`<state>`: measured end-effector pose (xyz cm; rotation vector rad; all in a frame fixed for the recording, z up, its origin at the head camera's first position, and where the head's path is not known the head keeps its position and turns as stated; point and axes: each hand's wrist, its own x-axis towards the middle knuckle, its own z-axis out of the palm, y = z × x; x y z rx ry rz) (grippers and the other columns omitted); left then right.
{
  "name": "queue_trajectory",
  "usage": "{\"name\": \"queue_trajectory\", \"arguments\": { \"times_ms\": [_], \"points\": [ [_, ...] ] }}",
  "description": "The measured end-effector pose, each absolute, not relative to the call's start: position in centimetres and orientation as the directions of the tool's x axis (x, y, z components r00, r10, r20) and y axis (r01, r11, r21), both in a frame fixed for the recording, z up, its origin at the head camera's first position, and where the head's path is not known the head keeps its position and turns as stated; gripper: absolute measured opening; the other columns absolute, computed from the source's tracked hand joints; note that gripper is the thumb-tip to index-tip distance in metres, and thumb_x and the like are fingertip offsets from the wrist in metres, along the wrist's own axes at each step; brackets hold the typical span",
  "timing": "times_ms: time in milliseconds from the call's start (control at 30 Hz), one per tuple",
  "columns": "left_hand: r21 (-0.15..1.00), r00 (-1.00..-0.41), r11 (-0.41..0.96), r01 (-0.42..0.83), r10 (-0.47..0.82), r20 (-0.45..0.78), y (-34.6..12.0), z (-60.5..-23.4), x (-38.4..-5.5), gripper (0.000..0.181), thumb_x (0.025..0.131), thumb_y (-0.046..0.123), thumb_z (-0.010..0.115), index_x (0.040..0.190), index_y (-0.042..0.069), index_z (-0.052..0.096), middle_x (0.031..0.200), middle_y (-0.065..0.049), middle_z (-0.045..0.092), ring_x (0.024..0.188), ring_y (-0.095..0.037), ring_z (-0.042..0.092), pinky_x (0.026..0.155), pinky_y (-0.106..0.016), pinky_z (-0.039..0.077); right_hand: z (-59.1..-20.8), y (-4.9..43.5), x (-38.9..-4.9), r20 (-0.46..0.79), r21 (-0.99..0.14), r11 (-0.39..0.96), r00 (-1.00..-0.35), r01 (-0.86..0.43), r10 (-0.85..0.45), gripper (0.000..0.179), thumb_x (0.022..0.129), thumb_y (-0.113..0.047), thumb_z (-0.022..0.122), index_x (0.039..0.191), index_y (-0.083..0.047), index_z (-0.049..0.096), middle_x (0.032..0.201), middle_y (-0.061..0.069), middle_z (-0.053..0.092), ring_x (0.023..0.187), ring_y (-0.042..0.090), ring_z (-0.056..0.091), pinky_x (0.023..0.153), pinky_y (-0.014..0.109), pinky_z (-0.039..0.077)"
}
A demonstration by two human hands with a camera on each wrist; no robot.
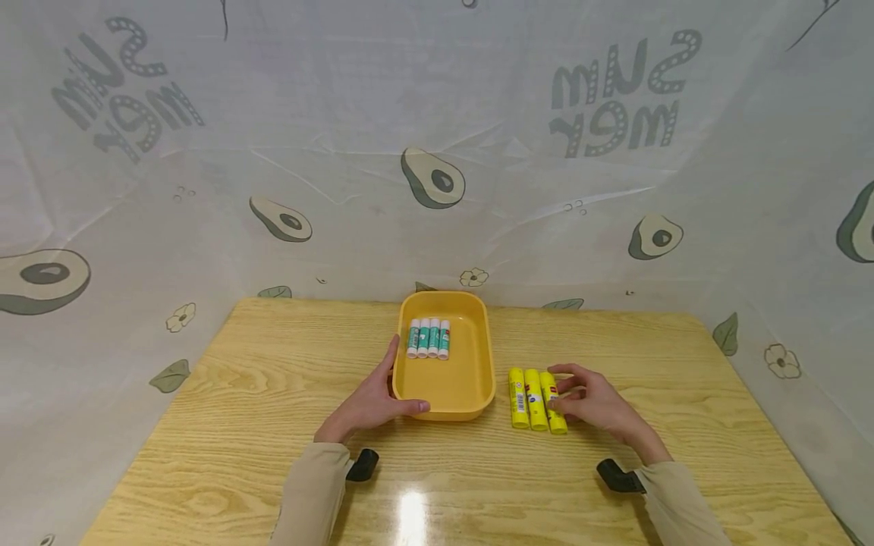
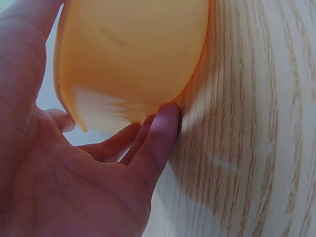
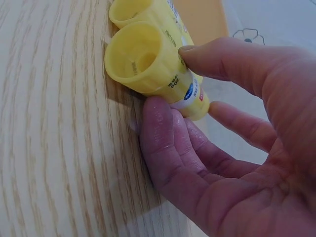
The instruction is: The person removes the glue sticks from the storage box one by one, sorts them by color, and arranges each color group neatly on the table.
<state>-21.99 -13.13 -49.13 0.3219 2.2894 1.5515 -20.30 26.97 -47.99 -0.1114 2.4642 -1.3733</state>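
A yellow-orange plastic bin point(image 1: 460, 371) stands at the middle of the table. Several white-and-green glue sticks point(image 1: 424, 338) lie side by side in its left half. My left hand point(image 1: 372, 403) grips the bin's near left corner, thumb over the rim and fingers against the outer wall point(image 2: 143, 54). To the right of the bin, three yellow glue sticks lie in a row. My right hand point(image 1: 592, 398) holds the rightmost yellow glue stick point(image 3: 170, 81) between thumb and fingers. The left point(image 1: 517, 398) and middle point(image 1: 536, 400) yellow glue sticks lie next to it.
The wood-grain table point(image 1: 259, 425) reaches back to a pale curtain point(image 1: 341, 182) printed with avocados and flowers. Dark wrist-mounted pieces point(image 1: 620, 478) stick out from the sleeves.
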Motion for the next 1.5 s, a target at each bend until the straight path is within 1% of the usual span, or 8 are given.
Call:
{"name": "queue_trajectory", "arguments": {
  "times_ms": [133, 300, 433, 667, 1133, 1500],
  "points": [
    [0.932, -0.908, 0.363, -0.004, 0.388, -0.155, -13.1, -49.18, -21.98, 0.129, 0.081, 0.038, 0.088, 0.165, 0.03, -0.01, 0.147, -0.014, 0.054, 0.11, -0.018, 0.066, 0.108, -0.044, 0.05, -48.0, 26.96, -20.23, -0.234, -0.836, 0.543, -0.948, 0.083, -0.215, 0.064, 0.091, -0.019, 0.077, 0.146, -0.002, 0.048, 0.122, 0.022, 0.057, 0.094, 0.025, 0.061, 0.073, 0.03, 0.059],
    [0.933, -0.907, 0.359, -0.006, 0.391, -0.156, -13.12, -49.16, -21.95, 0.129, 0.081, 0.037, 0.088, 0.165, 0.031, -0.01, 0.147, -0.014, 0.053, 0.111, -0.019, 0.066, 0.108, -0.043, 0.05, -47.82, 26.97, -20.03, -0.234, -0.84, 0.534, -0.952, 0.097, -0.196, 0.059, 0.097, -0.021, 0.071, 0.147, -0.001, 0.047, 0.124, 0.023, 0.058, 0.095, 0.024, 0.063, 0.073, 0.033, 0.061],
    [0.932, -0.909, 0.363, -0.007, 0.386, -0.157, -13.15, -49.18, -21.93, 0.129, 0.081, 0.037, 0.088, 0.165, 0.031, -0.009, 0.146, -0.014, 0.054, 0.11, -0.019, 0.066, 0.107, -0.042, 0.051, -47.58, 27.14, -19.93, -0.219, -0.846, 0.525, -0.959, 0.095, -0.181, 0.058, 0.1, -0.023, 0.068, 0.148, 0.0, 0.046, 0.124, 0.023, 0.06, 0.096, 0.023, 0.066, 0.073, 0.034, 0.062],
    [0.93, -0.912, 0.367, -0.008, 0.378, -0.157, -13.13, -49.06, -21.93, 0.128, 0.081, 0.039, 0.088, 0.165, 0.032, -0.008, 0.145, -0.013, 0.055, 0.11, -0.018, 0.065, 0.109, -0.044, 0.049, -47.29, 27.43, -19.72, -0.218, -0.832, 0.547, -0.962, 0.094, -0.166, 0.059, 0.1, -0.025, 0.067, 0.148, 0.001, 0.045, 0.131, 0.026, 0.057, 0.102, 0.025, 0.064, 0.076, 0.033, 0.061],
    [0.93, -0.909, 0.366, -0.011, 0.384, -0.162, -13.09, -49.0, -21.91, 0.128, 0.082, 0.037, 0.088, 0.165, 0.03, -0.009, 0.138, -0.013, 0.059, 0.105, -0.017, 0.066, 0.105, -0.041, 0.052, -47.36, 27.51, -19.5, -0.211, -0.828, 0.553, -0.964, 0.088, -0.163, 0.054, 0.103, -0.021, 0.064, 0.148, 0.001, 0.045, 0.132, 0.027, 0.056, 0.106, 0.027, 0.064, 0.078, 0.033, 0.061],
    [0.93, -0.91, 0.368, -0.011, 0.382, -0.162, -13.08, -49.13, -21.89, 0.13, 0.08, 0.038, 0.089, 0.165, 0.032, -0.009, 0.144, -0.012, 0.056, 0.111, -0.019, 0.065, 0.11, -0.045, 0.048, -47.38, 27.66, -19.31, -0.205, -0.84, 0.536, -0.963, 0.081, -0.175, 0.056, 0.104, -0.022, 0.062, 0.148, 0.005, 0.043, 0.132, 0.029, 0.055, 0.107, 0.028, 0.064, 0.076, 0.036, 0.062]
  ]
}}
